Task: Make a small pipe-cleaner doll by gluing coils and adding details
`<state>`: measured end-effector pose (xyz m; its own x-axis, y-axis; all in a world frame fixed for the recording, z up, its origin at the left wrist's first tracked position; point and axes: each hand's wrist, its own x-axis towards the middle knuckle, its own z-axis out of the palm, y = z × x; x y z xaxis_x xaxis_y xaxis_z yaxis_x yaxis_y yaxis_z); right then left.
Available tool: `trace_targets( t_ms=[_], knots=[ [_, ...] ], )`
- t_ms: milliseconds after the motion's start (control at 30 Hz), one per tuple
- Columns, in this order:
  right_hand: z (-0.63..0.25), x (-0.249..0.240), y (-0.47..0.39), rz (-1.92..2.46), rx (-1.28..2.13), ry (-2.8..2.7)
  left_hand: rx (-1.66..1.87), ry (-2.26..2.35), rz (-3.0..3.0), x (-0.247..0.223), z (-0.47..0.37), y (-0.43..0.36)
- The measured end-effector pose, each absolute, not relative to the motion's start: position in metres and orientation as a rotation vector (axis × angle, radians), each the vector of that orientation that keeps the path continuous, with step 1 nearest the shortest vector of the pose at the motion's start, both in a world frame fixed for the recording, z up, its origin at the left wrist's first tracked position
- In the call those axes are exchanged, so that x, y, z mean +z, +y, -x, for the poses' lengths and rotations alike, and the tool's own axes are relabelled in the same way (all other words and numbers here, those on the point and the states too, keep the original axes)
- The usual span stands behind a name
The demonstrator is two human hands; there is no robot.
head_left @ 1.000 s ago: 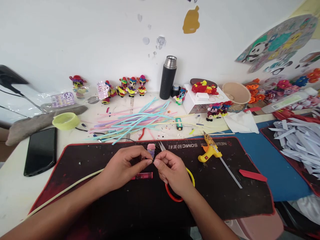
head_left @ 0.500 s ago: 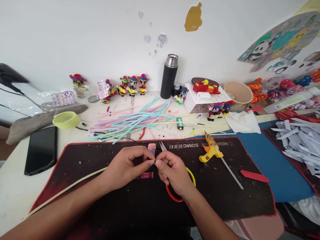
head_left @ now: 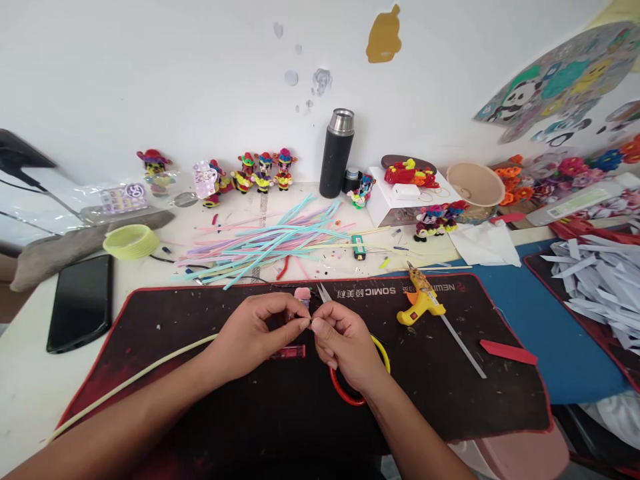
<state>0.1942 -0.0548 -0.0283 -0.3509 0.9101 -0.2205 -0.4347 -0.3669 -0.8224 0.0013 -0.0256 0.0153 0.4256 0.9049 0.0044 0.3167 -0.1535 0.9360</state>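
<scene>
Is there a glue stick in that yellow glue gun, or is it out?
In: a long, pale stick juts from the back of the yellow glue gun.

Black flask [head_left: 337, 160] near a white box [head_left: 383, 202], dark phone [head_left: 80, 303] at left, mustard wall sticker [head_left: 384, 37].

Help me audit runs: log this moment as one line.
left hand: pinching | right hand: pinching, over metal scissors with red-yellow handles | held: tiny dark piece, unidentifiable
</scene>
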Motion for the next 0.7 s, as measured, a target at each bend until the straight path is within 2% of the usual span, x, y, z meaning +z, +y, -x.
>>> trace_targets(
  t_ms=[700],
  knots=[
    [-0.1878, -0.0193, -0.0527, 1.092, 1.748, -0.885, 0.846, 1.067, -2.067, 0.01, 0.0068, -0.0287]
  ],
)
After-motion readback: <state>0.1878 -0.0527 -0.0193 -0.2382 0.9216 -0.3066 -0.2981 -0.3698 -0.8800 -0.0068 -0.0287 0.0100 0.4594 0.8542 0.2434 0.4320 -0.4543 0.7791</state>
